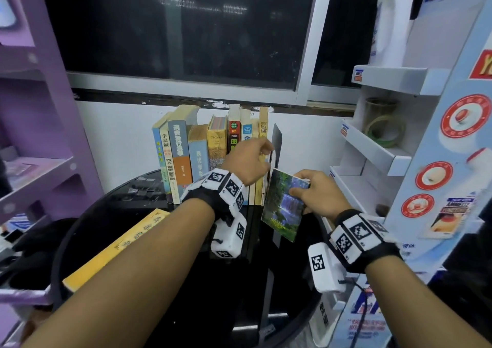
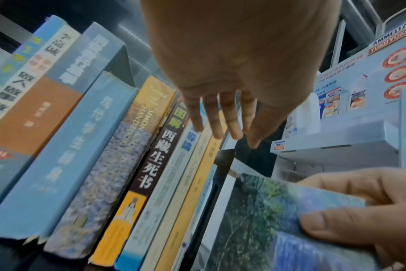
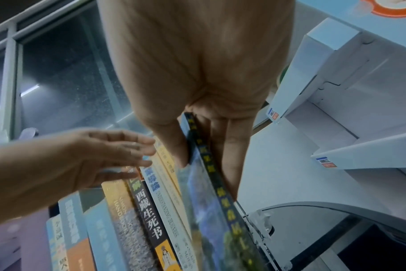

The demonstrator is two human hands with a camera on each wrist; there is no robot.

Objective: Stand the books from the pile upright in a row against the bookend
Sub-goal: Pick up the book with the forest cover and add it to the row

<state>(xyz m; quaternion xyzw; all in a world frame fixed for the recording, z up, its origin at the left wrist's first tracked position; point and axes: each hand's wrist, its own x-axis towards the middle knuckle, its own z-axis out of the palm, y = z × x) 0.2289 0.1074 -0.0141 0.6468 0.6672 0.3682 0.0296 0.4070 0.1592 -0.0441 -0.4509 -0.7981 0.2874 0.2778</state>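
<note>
From the head view, the right hand (image 1: 316,190) grips a waterfall-cover book (image 1: 283,204) and tilts it toward the black bookend (image 1: 277,145). The left hand (image 1: 247,161) is open, its fingers on the row of upright books (image 1: 213,148). One yellow book (image 1: 114,249) lies flat on the black table (image 1: 186,294).

In the left wrist view, straight fingers (image 2: 220,119) reach the thin spines next to the bookend.

The right wrist view shows the thumb and fingers pinching the book by its spine. I judge this is the insertion step; next, a gap must be opened beside the bookend. The foot of the bookend is hidden.
</note>
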